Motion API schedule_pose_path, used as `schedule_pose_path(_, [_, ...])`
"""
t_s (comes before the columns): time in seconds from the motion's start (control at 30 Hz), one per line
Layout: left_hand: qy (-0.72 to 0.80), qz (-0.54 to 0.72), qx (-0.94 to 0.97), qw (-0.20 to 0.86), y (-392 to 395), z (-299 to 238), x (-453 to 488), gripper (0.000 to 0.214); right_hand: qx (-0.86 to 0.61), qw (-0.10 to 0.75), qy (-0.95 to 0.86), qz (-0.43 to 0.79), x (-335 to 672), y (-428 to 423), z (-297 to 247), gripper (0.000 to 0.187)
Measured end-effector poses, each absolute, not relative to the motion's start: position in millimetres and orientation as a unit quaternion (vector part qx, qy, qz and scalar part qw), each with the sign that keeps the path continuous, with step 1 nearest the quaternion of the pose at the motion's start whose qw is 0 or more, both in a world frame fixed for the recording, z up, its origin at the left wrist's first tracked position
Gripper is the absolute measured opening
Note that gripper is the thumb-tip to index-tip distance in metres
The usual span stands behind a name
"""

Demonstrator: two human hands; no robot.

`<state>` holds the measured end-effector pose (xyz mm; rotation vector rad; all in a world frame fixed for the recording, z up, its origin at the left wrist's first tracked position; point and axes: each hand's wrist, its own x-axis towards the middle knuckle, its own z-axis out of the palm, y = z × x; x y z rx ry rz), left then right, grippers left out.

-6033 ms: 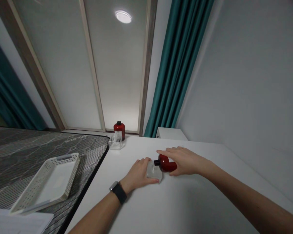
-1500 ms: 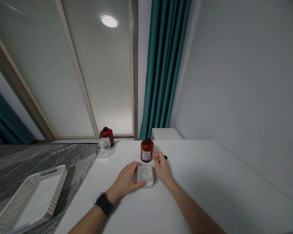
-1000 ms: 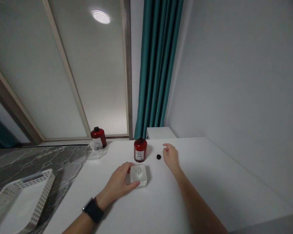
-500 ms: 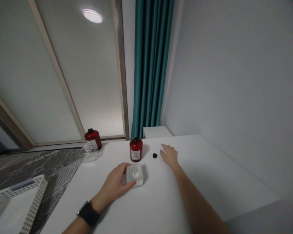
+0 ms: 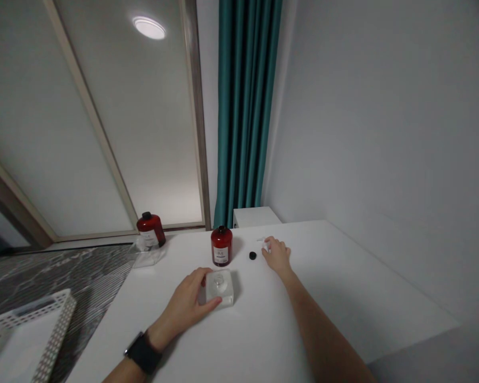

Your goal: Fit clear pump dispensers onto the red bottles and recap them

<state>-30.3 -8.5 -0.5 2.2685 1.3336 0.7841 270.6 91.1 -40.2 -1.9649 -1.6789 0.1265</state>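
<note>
Left hand [image 5: 189, 306]: laid on the white surface [image 5: 343, 282], thumb and fingers clamped on the sides of a clear square glass bottle [image 5: 220, 288]; black watch [image 5: 142, 352] on the wrist. Grip and place unchanged over the last second and a half.

Clear square glass bottle: upright on the near middle of the surface, round neck open at the top, no stopper in it.

Right hand [image 5: 277, 254]: stretched out to the far side of the surface, fingers curled down onto a small white pump piece [image 5: 265, 244]; whether closed on it or merely touching, cannot tell. A second and a half ago beside the glass bottle; since then moved away and forward to this piece.

Round red bottle with white label [image 5: 221, 247]: upright just behind the glass bottle, apart from it, neck uncapped. Six seconds ago tipped on its side under the right hand against the glass bottle; now standing free, touched by neither hand. Judged: pouring over, closing parts now being gathered.

Small black cap [image 5: 253, 256]: flat on the surface between red bottle and right hand, touching neither.

Second red bottle with black cap [image 5: 150, 230]: far left edge of the surface, by a clear plastic box [image 5: 147, 254].

White perforated plastic basket [image 5: 27, 340]: on the dark marbled top, lower left, well apart.

Teal curtain [image 5: 245, 106]: behind the surface.
</note>
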Motion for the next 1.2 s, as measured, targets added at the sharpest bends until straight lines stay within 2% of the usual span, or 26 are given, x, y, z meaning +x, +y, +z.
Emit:
schedule_pose_path(0.17, [0.476,0.278,0.810,0.201,-7.5,-0.8,-30.7,0.042,-0.719,0.342,-0.599,0.082,270.0,91.4,-39.5,0.018])
schedule_pose_path(0.33, [0.475,0.280,0.809,0.206,-6.7,-2.0,-30.8,0.043,-0.675,0.461,-0.554,0.156,266.5,95.2,-32.2,0.015])
schedule_pose_path(0.47, [0.472,0.280,0.808,0.213,-8.1,0.6,-30.2,0.042,-0.590,0.557,-0.534,0.237,252.0,89.1,-21.5,0.023])
schedule_pose_path(0.57, [0.474,0.277,0.809,0.210,-9.5,3.1,-29.8,0.043,-0.523,0.598,-0.529,0.297,232.1,75.8,-12.4,0.026])
schedule_pose_path(1.0, [0.465,0.280,0.814,0.208,-11.6,1.9,-30.4,0.047,-0.346,0.618,-0.518,0.480,167.3,24.0,10.8,0.022])
schedule_pose_path(1.2, [0.465,0.277,0.813,0.216,-11.6,4.7,-30.1,0.048,-0.318,0.646,-0.479,0.502,164.4,22.6,12.1,0.025])
